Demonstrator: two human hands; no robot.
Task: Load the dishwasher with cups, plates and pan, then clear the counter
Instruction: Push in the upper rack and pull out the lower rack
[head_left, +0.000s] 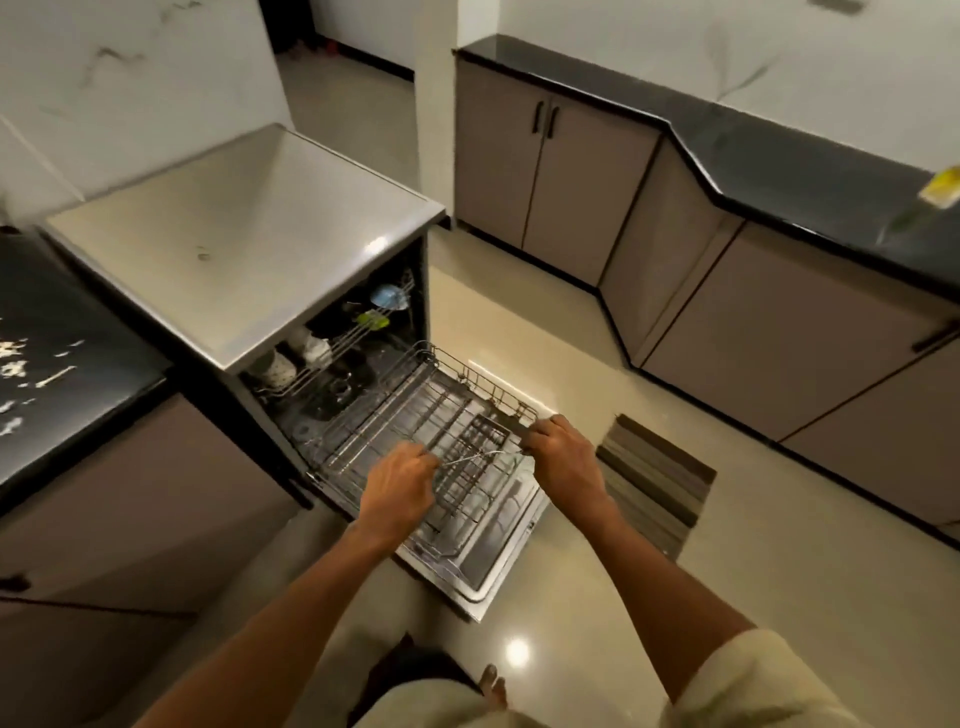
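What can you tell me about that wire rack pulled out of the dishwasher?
The lower rack is a grey metal wire basket with rows of upright tines and a raised rim. It looks empty and sits level, slid out over the open dishwasher door. The left hand and right hand both grip its front rim.

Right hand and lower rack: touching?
Touching. The head view shows the right hand closed over the front rim of the lower rack, pulled out over the open door.

Grey dishwasher (244, 228), black counter (779, 156), striped mat (657, 483).
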